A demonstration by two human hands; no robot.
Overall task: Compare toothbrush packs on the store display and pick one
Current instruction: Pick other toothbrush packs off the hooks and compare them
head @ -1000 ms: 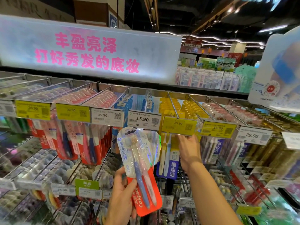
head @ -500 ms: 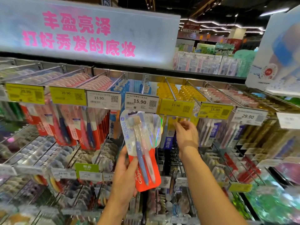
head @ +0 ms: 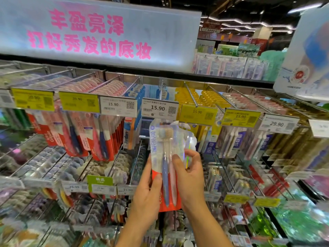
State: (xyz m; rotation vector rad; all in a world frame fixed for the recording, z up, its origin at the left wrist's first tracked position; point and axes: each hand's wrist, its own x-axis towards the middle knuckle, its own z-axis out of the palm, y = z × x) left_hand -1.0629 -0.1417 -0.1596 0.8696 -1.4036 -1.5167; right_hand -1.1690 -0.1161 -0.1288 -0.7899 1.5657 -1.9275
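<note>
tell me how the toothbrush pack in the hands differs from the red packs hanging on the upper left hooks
The held pack is off the display, gripped by the left hand and right hand; the hanging red packs sit on hooks in rows. The held pack is clear and white at the top with red only at the bottom; the hanging red packs show red along most of their length. Both hold a blue-handled and a pink-handled brush.
</note>
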